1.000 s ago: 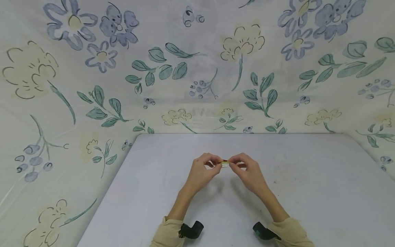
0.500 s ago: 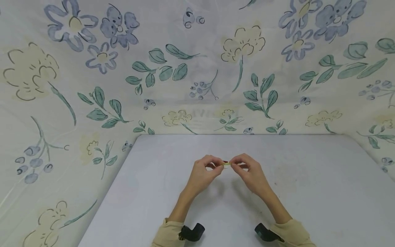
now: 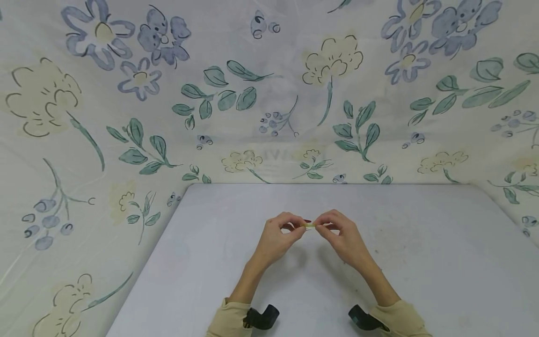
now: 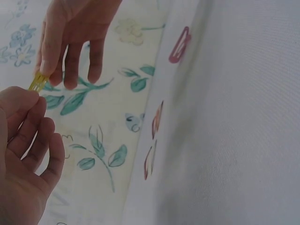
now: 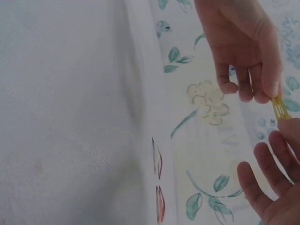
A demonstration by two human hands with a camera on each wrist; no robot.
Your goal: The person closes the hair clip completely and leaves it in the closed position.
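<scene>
A yellow snap hair clip [image 3: 310,225] is held up between the two hands, above the table. My left hand [image 3: 275,236] pinches one end between thumb and forefinger, and my right hand [image 3: 342,235] pinches the other. In the left wrist view the slotted middle of the yellow clip [image 4: 38,82] shows between the fingertips; its ends are covered. The remaining fingers of both hands hang loosely bent. Beyond the hands lie a pink snap hair clip [image 4: 179,45], an orange-red clip [image 4: 157,120] and a dark-edged clip [image 4: 149,161], lying apart on the table.
The white table [image 3: 421,262] meets a flower-printed cloth [image 3: 269,93] at its back and sides. Black wrist mounts [image 3: 263,317] stick out from the sleeves near the front. The loose clips lie near the table's far edge.
Both hands have shifted very slightly right and down in the head view, still pinching the yellow hair clip. The clip's tilt looks a little different.
</scene>
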